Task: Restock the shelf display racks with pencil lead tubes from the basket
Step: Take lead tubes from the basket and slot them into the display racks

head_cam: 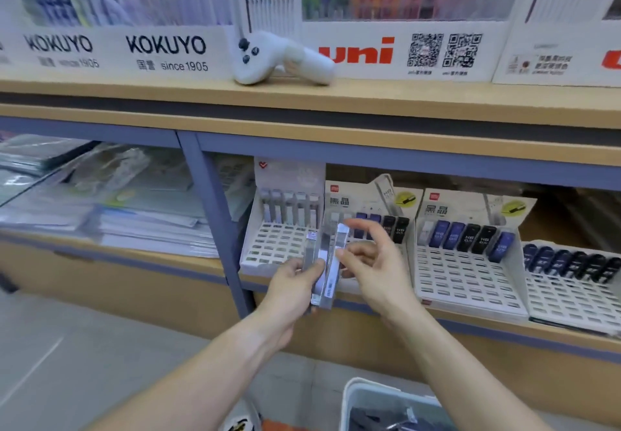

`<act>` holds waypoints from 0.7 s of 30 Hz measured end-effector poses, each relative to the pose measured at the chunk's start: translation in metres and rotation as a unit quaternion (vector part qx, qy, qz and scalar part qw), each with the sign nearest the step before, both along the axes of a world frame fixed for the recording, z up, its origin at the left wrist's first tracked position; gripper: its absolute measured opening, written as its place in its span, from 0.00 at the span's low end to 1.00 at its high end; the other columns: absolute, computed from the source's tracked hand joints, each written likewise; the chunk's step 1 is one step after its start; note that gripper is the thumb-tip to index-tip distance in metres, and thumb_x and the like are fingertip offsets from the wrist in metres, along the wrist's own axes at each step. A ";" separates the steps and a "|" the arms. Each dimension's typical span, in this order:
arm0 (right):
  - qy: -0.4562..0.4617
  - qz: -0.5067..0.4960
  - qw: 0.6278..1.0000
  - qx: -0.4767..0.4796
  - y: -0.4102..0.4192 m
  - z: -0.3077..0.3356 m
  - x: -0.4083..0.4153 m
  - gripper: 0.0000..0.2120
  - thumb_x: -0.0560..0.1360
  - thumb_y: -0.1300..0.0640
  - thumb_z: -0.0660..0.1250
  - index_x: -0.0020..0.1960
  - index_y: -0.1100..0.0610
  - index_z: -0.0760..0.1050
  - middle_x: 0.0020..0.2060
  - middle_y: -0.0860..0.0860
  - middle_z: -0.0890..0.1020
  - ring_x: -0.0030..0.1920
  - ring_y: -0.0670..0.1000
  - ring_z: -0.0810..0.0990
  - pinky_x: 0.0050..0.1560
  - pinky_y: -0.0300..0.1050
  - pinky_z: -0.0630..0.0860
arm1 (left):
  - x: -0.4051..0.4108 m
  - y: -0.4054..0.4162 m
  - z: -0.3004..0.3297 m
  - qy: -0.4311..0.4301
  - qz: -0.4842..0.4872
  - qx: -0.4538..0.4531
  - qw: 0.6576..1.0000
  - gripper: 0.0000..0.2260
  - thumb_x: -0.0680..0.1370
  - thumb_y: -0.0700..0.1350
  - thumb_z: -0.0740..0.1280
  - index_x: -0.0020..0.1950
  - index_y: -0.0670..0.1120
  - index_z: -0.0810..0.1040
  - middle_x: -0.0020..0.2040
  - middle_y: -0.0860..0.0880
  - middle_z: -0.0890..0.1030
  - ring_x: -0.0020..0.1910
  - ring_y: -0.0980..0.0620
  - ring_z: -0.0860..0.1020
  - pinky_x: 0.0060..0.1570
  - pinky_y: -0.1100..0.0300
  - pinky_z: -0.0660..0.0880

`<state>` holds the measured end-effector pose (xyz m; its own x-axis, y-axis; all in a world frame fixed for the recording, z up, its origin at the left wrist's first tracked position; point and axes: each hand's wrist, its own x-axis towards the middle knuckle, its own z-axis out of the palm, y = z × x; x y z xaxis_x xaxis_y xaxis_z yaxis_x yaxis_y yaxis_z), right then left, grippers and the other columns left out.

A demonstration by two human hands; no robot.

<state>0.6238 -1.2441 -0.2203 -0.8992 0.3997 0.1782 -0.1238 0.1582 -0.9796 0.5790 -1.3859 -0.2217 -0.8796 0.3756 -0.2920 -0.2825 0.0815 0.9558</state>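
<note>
— So, what have you got in hand?
— Your left hand [291,282] grips a fan of pencil lead tubes [323,266]; your right hand [373,259] hovers beside them, fingers loosely spread, empty.
— Beyond your grip?
— White display racks [470,282] on the wooden shelf [504,330]; below, the basket [356,393].

"KOKUYO" and "since 1905" are showing on the white pen box [166,51] left of the white controller [282,59]; red "uni" is showing on the box [356,51] to its right. Below the controller, "HB 0.5" is reading on the black lead tubes [400,227] in a display rack [373,202].
</note>
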 end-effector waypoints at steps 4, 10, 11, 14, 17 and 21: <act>-0.012 -0.015 0.999 0.040 -0.011 -0.002 -0.037 0.19 0.78 0.63 0.70 0.60 0.41 0.73 0.37 0.52 0.83 0.43 0.54 0.83 0.53 0.58 0.82 | -0.030 -0.015 -0.003 0.008 0.086 -0.021 0.996 0.08 0.83 0.47 0.67 0.46 0.46 0.76 0.38 0.49 0.83 0.29 0.55 0.76 0.27 0.62 0.69; 0.053 -0.086 0.990 0.103 -0.027 0.007 -0.091 0.18 0.78 0.61 0.70 0.58 0.42 0.69 0.40 0.48 0.83 0.41 0.42 0.82 0.43 0.35 0.75 | -0.054 -0.027 -0.009 -0.006 0.212 -0.025 0.977 0.05 0.85 0.43 0.62 0.50 0.46 0.74 0.42 0.50 0.85 0.33 0.53 0.75 0.31 0.59 0.65; 0.059 -0.091 0.988 0.114 -0.030 0.006 -0.100 0.18 0.78 0.61 0.70 0.58 0.42 0.68 0.41 0.47 0.83 0.42 0.41 0.81 0.43 0.34 0.75 | -0.056 -0.028 -0.010 -0.005 0.224 -0.029 0.974 0.06 0.85 0.43 0.62 0.49 0.47 0.74 0.43 0.50 0.85 0.33 0.52 0.75 0.29 0.60 0.64; 0.068 -0.097 0.980 0.161 -0.038 0.002 -0.123 0.18 0.78 0.61 0.70 0.58 0.42 0.67 0.40 0.44 0.83 0.42 0.39 0.81 0.44 0.36 0.77 | -0.060 -0.029 -0.011 -0.021 0.242 -0.028 0.970 0.04 0.84 0.41 0.62 0.50 0.47 0.75 0.45 0.49 0.86 0.34 0.53 0.76 0.26 0.63 0.64; 0.070 -0.084 0.974 0.199 -0.046 -0.004 -0.143 0.18 0.79 0.62 0.69 0.59 0.44 0.66 0.40 0.42 0.82 0.42 0.43 0.82 0.44 0.43 0.80 | -0.065 -0.032 -0.015 -0.040 0.258 -0.031 0.965 0.04 0.82 0.38 0.64 0.49 0.45 0.76 0.43 0.45 0.84 0.35 0.50 0.76 0.29 0.59 0.64; 0.058 -0.063 0.966 0.246 -0.052 -0.015 -0.161 0.19 0.80 0.62 0.68 0.61 0.44 0.65 0.43 0.47 0.83 0.42 0.50 0.83 0.44 0.53 0.82 | -0.071 -0.036 -0.016 -0.057 0.274 -0.021 0.960 0.05 0.82 0.37 0.64 0.51 0.45 0.77 0.47 0.45 0.85 0.38 0.48 0.77 0.31 0.58 0.66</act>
<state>0.4631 -1.2962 -0.2350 -0.8115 0.3465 0.4705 -0.1772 0.6214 -0.7632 0.5082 -1.4216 -0.2372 -0.9033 -0.1487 -0.4025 -0.3962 -0.0709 0.9154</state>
